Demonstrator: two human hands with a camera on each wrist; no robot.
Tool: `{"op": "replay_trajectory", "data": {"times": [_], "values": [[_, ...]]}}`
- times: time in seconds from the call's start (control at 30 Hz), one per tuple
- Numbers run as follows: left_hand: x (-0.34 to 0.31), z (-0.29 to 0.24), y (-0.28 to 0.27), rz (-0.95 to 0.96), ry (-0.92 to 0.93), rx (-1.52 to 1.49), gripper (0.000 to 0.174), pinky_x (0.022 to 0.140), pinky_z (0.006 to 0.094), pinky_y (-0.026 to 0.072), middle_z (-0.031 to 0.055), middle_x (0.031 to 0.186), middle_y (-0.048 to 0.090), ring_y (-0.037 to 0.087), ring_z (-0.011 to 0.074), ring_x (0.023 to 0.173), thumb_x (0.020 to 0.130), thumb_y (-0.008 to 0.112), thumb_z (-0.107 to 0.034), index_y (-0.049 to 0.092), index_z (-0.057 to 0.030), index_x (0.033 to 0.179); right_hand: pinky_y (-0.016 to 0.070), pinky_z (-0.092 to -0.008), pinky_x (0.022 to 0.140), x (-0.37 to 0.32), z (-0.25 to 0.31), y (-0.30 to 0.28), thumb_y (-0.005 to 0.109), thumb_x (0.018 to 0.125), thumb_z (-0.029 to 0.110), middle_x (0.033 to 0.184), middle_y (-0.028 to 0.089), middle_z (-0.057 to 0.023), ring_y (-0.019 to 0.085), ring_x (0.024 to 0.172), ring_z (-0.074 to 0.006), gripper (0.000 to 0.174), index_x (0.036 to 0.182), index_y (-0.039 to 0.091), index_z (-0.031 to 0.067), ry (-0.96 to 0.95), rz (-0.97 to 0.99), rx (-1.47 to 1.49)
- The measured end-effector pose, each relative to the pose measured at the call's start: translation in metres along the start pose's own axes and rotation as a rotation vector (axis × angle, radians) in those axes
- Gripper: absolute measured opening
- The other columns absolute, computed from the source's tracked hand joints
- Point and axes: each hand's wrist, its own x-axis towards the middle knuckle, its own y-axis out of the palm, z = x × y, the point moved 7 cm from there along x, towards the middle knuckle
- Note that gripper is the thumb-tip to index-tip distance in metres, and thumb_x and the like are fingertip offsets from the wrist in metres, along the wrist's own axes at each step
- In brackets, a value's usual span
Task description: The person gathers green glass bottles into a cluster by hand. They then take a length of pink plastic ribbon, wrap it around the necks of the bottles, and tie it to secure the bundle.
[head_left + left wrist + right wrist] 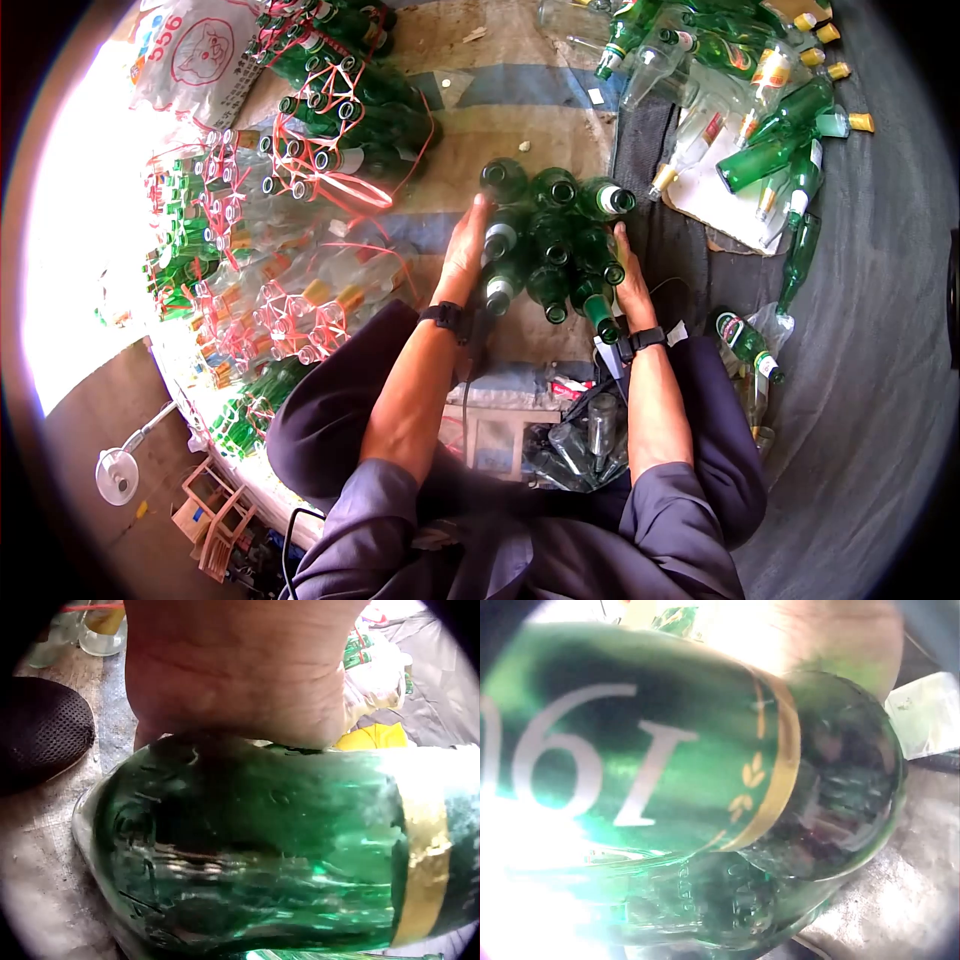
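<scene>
A tight cluster of several upright green glass bottles [552, 235] stands in front of the person, mouths up. Along the cluster's left side lies the left hand [463, 255], fingers extended forward against the glass. The right hand [628, 275] flanks the opposite side, its thumb side up and its fingertips partly hidden by bottles. In the left wrist view, the left palm [232, 675] rests against a green bottle [262, 840] with a gold band. The right wrist view shows the right hand [847, 637] beside a green bottle [645, 742] with white numerals and a gold band.
Bundles of green bottles [390, 115] and clear bottles [270, 270], bound with pink string, crowd the left. Loose bottles [690, 130] lie at the upper right, some on white cardboard. Dark bottles [600, 430] lie below, between the knees. A white sack [200, 55] is at the upper left.
</scene>
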Motion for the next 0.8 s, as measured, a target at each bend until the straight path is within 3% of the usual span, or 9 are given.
{"op": "replay_trajectory", "data": {"times": [0.13,0.33,0.4,0.53,0.6,0.63,0.7,0.8], "values": [[-0.001,0.000,-0.001,0.004,-0.032,0.043,0.080,0.104,0.0362,0.0402,0.0189,0.132,0.062,0.057,0.0262,0.122,0.098,0.040,-0.066,0.058,0.0035,0.134,0.0445,-0.0314,0.092,0.002,-0.003,0.002,0.035,0.099,0.069,0.110,0.068,-0.0088,0.060,0.103,-0.0167,0.083,0.124,0.064,-0.0041,-0.022,-0.014,0.075],[0.001,-0.004,-0.002,0.009,0.008,0.062,0.084,0.106,0.0352,0.0398,0.0188,0.131,0.063,0.057,0.0273,0.124,0.097,0.039,-0.069,0.057,0.0051,0.133,0.0443,-0.0316,0.094,0.006,-0.006,-0.005,0.035,0.099,0.068,0.118,0.067,-0.0094,0.059,0.107,-0.0173,0.081,0.131,0.061,-0.0011,-0.029,0.032,-0.061],[0.001,-0.007,-0.002,0.039,-0.005,-0.027,0.089,0.110,0.0381,0.0367,0.0187,0.140,0.057,0.050,0.0286,0.134,0.095,0.039,-0.071,0.051,0.0046,0.140,0.0443,-0.0315,0.095,0.008,-0.014,-0.011,0.038,0.100,0.064,0.124,0.064,-0.0097,0.058,0.109,-0.0173,0.077,0.134,0.058,-0.0011,0.079,0.025,-0.074],[0.002,-0.024,-0.001,-0.032,0.029,-0.086,0.089,0.113,0.0425,0.0329,0.0178,0.149,0.048,0.040,0.0311,0.142,0.094,0.039,-0.073,0.044,-0.0008,0.147,0.0443,-0.0317,0.097,0.016,0.007,-0.021,0.043,0.099,0.063,0.129,0.063,-0.0104,0.058,0.114,-0.0188,0.076,0.138,0.055,-0.0001,0.065,-0.075,-0.048],[-0.004,-0.040,0.004,-0.003,0.023,-0.108,0.087,0.113,0.0455,0.0316,0.0169,0.153,0.043,0.036,0.0332,0.144,0.094,0.040,-0.072,0.042,-0.0056,0.150,0.0439,-0.0324,0.101,0.023,0.016,-0.021,0.046,0.097,0.066,0.135,0.060,-0.0114,0.058,0.121,-0.0209,0.079,0.142,0.052,0.0015,0.130,-0.036,0.176],[0.001,-0.037,0.001,-0.003,0.024,-0.107,0.087,0.113,0.0455,0.0316,0.0169,0.153,0.043,0.036,0.0332,0.144,0.094,0.040,-0.072,0.042,-0.0056,0.150,0.0327,-0.0464,0.112,0.032,0.018,-0.021,0.041,0.093,0.074,0.149,0.046,-0.0172,0.044,0.137,-0.0301,0.093,0.151,0.038,0.0020,0.096,0.064,0.169],[0.012,-0.028,0.005,0.128,0.017,-0.134,0.083,0.113,0.0443,0.0324,0.0161,0.149,0.047,0.039,0.0335,0.141,0.095,0.042,-0.071,0.044,-0.0085,0.149,0.0318,-0.0464,0.113,0.045,0.015,-0.028,0.041,0.093,0.075,0.150,0.045,-0.0170,0.043,0.138,-0.0296,0.094,0.152,0.036,0.0022,0.109,0.065,0.166],[0.017,-0.021,0.005,0.166,0.009,-0.180,0.079,0.111,0.0413,0.0349,0.0146,0.145,0.051,0.045,0.0305,0.136,0.096,0.043,-0.068,0.045,-0.0075,0.147,0.0309,-0.0462,0.113,0.062,0.011,-0.028,0.041,0.092,0.077,0.149,0.046,-0.0156,0.042,0.138,-0.0293,0.095,0.151,0.038,0.0024,0.115,0.088,0.160]]}}
